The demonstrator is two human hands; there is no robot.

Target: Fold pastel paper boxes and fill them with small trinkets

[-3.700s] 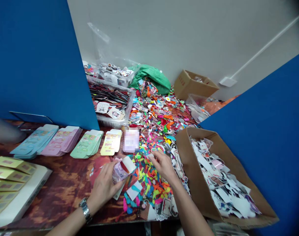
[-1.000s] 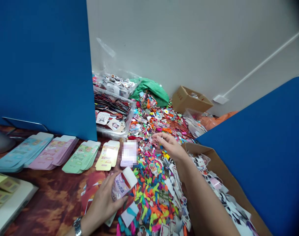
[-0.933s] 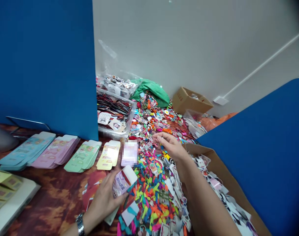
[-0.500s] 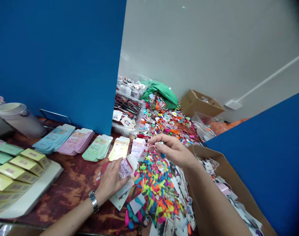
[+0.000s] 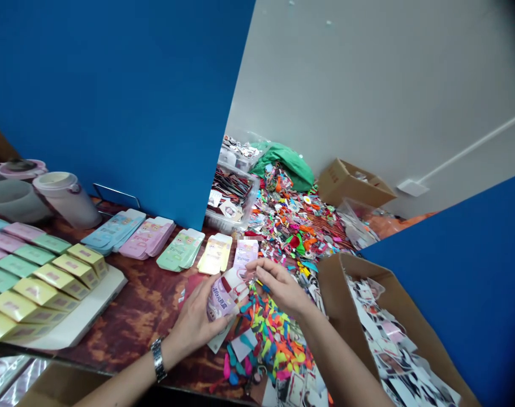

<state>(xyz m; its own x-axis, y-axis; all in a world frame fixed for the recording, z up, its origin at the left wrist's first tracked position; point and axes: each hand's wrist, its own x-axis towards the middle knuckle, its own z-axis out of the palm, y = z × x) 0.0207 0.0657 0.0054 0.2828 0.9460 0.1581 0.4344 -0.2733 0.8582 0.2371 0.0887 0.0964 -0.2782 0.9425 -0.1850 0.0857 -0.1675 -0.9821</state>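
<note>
Head view: left hand [image 5: 197,316] wrapped round a pink-and-white carton [image 5: 225,295], firm hold, carton tilted, sitting in the grip. Right hand [image 5: 281,286] just beside it, thumb and fingers in a narrow pinch at the carton's upper edge; whether the pinch holds anything is too small to tell. Watch [image 5: 158,359] on left wrist. Under the grip: heap of neon balloons [image 5: 278,333]. Just past it: blurred packet [image 5: 246,254]. Left of grip: flat card stacks, yellow [image 5: 215,254], green [image 5: 181,250], pink [image 5: 147,237], blue [image 5: 113,232]; nearer, folded boxes [image 5: 49,288] on a white tray [image 5: 87,319]. Right of grip: cardboard box [image 5: 346,294] of photo cutouts [image 5: 393,345]. Beyond grip: clear bin [image 5: 232,206], green bag [image 5: 285,168].
</note>
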